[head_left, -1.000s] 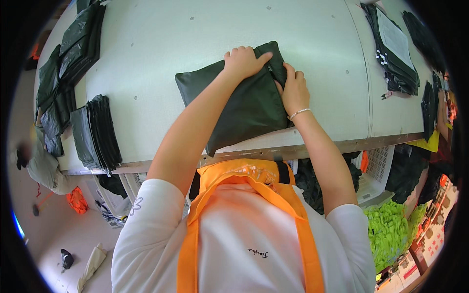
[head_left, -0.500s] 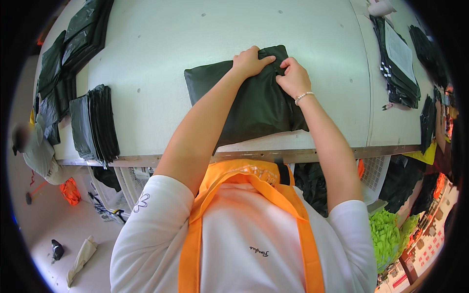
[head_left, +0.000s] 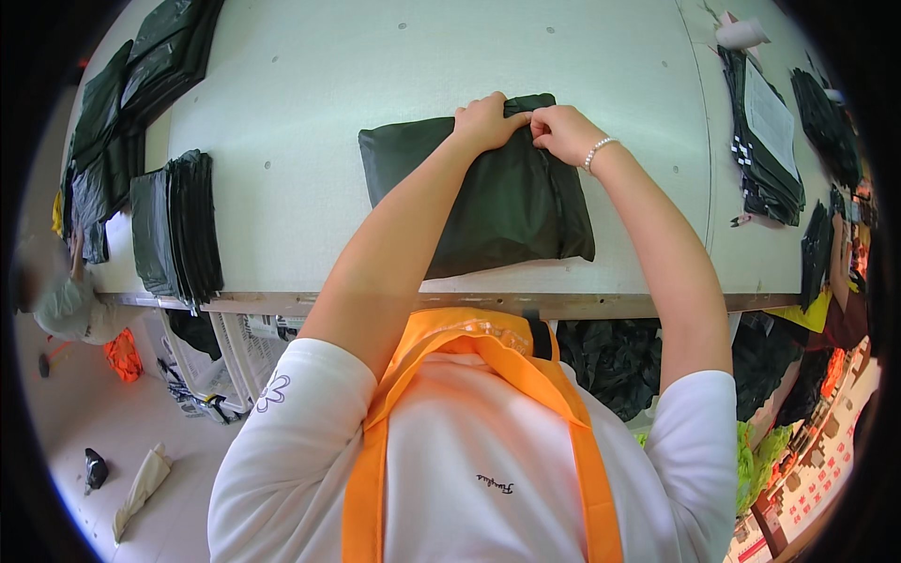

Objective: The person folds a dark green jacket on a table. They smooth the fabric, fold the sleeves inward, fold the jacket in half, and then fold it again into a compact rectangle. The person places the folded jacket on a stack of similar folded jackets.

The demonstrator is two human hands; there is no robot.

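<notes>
A folded piece of dark green-black fabric point(head_left: 507, 206), flat and slightly puffed like a pouch, lies on the pale table in front of me. My left hand point(head_left: 482, 124) lies over its far edge, gripping the cloth with the thumb pointing right. Right beside that thumb, my right hand point(head_left: 565, 135) has its fingers closed in a pinch at the far right part of the fabric. What exactly sits between those fingertips is partly hidden. A fold runs down the fabric's right side toward the near corner.
Stacks of dark folded fabric point(head_left: 174, 225) stand at the table's left. Along the right lie more dark bundles, one with a white sheet point(head_left: 771, 117), and a white roll point(head_left: 742, 35). White crates point(head_left: 221, 352) sit under the table edge point(head_left: 450, 302). Another person point(head_left: 70, 305) is at far left.
My right hand has moved up and left, closer to my left thumb, with its wrist turned more sideways. The fabric's right side lies a little flatter. My left hand keeps its place on the cloth.
</notes>
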